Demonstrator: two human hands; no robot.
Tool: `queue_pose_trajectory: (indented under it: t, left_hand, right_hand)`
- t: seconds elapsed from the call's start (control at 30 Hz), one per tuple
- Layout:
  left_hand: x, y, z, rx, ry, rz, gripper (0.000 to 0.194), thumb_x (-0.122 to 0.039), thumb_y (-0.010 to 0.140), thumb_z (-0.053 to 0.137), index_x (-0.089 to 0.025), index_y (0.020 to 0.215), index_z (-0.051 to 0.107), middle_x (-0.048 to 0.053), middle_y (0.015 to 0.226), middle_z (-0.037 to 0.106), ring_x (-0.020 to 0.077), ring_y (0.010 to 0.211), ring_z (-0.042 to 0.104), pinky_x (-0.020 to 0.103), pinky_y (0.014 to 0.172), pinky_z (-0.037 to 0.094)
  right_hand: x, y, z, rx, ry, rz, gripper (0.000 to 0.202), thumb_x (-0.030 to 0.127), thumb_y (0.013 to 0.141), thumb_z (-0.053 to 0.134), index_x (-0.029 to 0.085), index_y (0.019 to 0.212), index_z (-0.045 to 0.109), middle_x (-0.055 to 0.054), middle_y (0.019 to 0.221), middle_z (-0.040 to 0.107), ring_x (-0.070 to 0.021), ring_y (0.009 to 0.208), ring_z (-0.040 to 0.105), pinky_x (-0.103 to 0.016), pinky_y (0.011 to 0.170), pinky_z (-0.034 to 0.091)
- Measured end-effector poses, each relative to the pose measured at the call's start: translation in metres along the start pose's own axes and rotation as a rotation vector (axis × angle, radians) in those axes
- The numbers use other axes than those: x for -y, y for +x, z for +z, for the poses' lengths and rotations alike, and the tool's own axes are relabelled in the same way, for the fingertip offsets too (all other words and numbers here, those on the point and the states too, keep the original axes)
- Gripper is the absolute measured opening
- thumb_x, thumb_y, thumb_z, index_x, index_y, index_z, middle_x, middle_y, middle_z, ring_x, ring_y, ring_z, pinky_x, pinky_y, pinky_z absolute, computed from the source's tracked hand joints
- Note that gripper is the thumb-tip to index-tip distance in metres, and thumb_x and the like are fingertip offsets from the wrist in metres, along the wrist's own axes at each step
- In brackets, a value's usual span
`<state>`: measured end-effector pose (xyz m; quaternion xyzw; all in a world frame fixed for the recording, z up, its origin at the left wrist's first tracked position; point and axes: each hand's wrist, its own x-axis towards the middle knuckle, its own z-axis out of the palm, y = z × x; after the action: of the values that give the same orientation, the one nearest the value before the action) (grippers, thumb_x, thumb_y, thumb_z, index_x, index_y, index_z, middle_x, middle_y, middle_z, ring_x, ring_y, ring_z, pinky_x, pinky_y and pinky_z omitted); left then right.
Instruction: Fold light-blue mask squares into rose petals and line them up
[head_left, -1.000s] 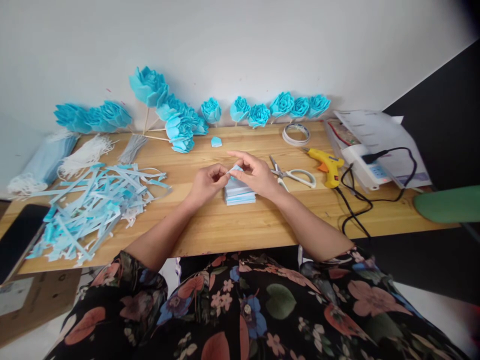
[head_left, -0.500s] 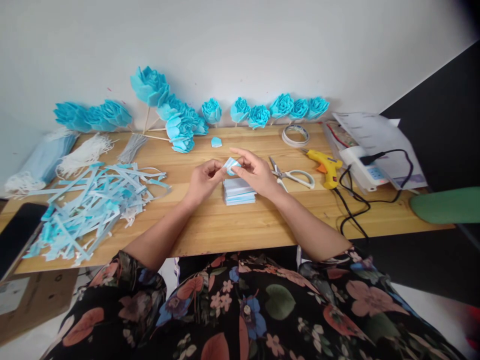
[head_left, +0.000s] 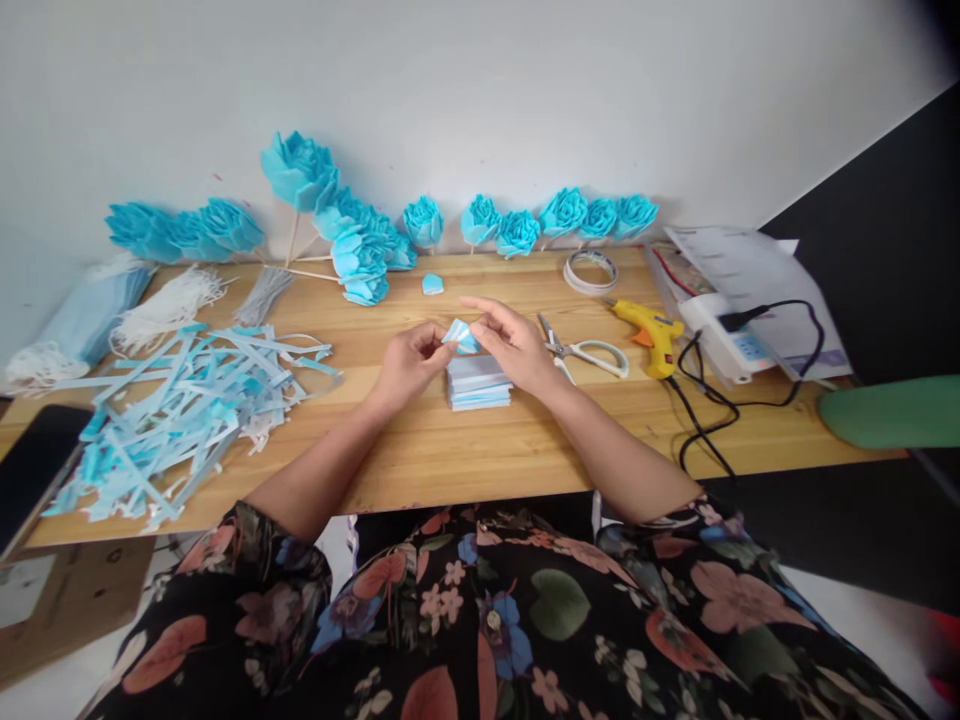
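Between my hands is a small blue-and-white folded piece (head_left: pixel 461 337). My left hand (head_left: pixel 409 368) pinches its left edge between thumb and fingers. My right hand (head_left: pixel 516 345) pinches the right edge, its index finger stretched out above. Just below lies a stack of pale blue and white folded strips (head_left: pixel 480 383) on the wooden table (head_left: pixel 420 460). A small blue cut piece (head_left: pixel 433 284) rests on the table beyond my hands. Open scissors (head_left: pixel 581 352) lie to the right of my right hand.
Blue flowers (head_left: pixel 517 232) on sticks line the wall. At left are a heap of cut strips (head_left: pixel 202 410), white cords (head_left: pixel 169 305) and a phone (head_left: pixel 41 470). A tape roll (head_left: pixel 591 271), yellow glue gun (head_left: pixel 652 335), power strip (head_left: pixel 727 340) and black cable are at right.
The small folded piece has turned slightly between my fingers, and its surface shows more. My right thumb has shifted a little to the right. The stack and other objects stay put.
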<state>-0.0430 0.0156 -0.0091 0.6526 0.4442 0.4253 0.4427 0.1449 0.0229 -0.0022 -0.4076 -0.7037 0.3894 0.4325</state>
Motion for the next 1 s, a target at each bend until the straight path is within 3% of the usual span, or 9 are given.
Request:
queue_pose_trajectory:
  t: [0.17,0.4,0.63,0.83,1.0]
  left_hand:
    - [0.001,0.002,0.0,-0.042,-0.039,-0.009,0.028,-0.042,0.08,0.065,-0.016,0.072,0.058,-0.002,0.063,0.053,0.0102,0.058,0.044,0.024,0.056,0.034]
    - [0.004,0.002,-0.001,-0.05,-0.017,0.006,0.026,-0.04,0.082,0.063,-0.016,0.072,0.059,-0.002,0.062,0.053,0.0096,0.057,0.042,0.023,0.055,0.033]
    - [0.008,0.005,-0.004,-0.1,0.088,0.03,0.024,-0.038,0.083,0.062,-0.016,0.074,0.062,-0.003,0.06,0.052,0.009,0.055,0.041,0.022,0.052,0.031]
    - [0.007,0.004,-0.002,-0.069,0.136,0.064,0.023,-0.037,0.081,0.06,-0.015,0.077,0.066,-0.002,0.062,0.054,0.0099,0.056,0.045,0.022,0.056,0.034]
    - [0.018,0.009,-0.008,-0.099,0.108,0.027,0.028,-0.038,0.083,0.058,-0.014,0.092,0.069,-0.002,0.066,0.058,0.0106,0.058,0.047,0.022,0.056,0.035]
  right_hand:
    - [-0.001,0.0,0.002,0.051,-0.024,0.008,0.051,0.038,0.086,0.065,0.024,0.134,0.056,0.001,0.084,0.065,-0.0141,0.074,0.057,-0.027,0.068,0.047]
    - [-0.002,0.0,0.003,0.032,-0.083,-0.002,0.044,0.028,0.086,0.064,0.025,0.13,0.061,0.002,0.08,0.06,-0.013,0.069,0.053,-0.028,0.069,0.048]
    - [-0.005,0.005,-0.006,0.068,0.045,0.042,0.046,0.033,0.088,0.062,0.024,0.132,0.059,-0.004,0.105,0.072,-0.0159,0.09,0.067,-0.031,0.083,0.052]
    - [0.012,0.004,-0.01,-0.015,-0.301,-0.089,0.015,0.029,0.085,0.066,0.021,0.095,0.075,-0.002,0.083,0.072,-0.0146,0.075,0.062,-0.028,0.072,0.047]
    - [0.008,0.028,-0.027,-0.015,-0.487,-0.099,0.012,0.025,0.085,0.064,0.021,0.091,0.073,0.0,0.076,0.07,-0.0137,0.067,0.059,-0.026,0.066,0.042]
